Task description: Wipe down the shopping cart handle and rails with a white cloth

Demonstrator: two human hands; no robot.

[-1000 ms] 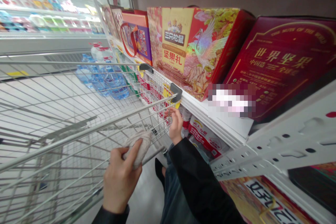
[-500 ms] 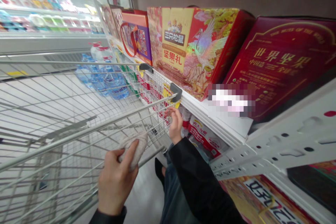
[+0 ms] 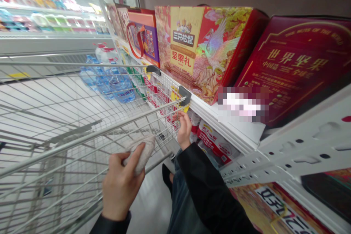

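My left hand [image 3: 120,182] is closed on a crumpled, pale grey-beige cloth [image 3: 145,153], fingers on top of it. The cloth lies against the wire side of a metal shopping cart [image 3: 90,136], below its upper rail. At the cart's end, just under a dark plastic corner piece [image 3: 184,95], my right hand [image 3: 184,130] has its fingers curled round the wires. Parts of those fingertips are hidden behind the mesh.
A white shelf [image 3: 233,124] on the right bears a red and gold gift box [image 3: 189,49] and a maroon box [image 3: 296,65]. Blue-tinted water bottles [image 3: 117,86] stand on the floor beyond the cart. A refrigerated display [image 3: 49,25] runs along the back left.
The cloth under my left hand has shifted slightly upward against the cart's side. My right hand keeps its hold, and the cart stays in place.
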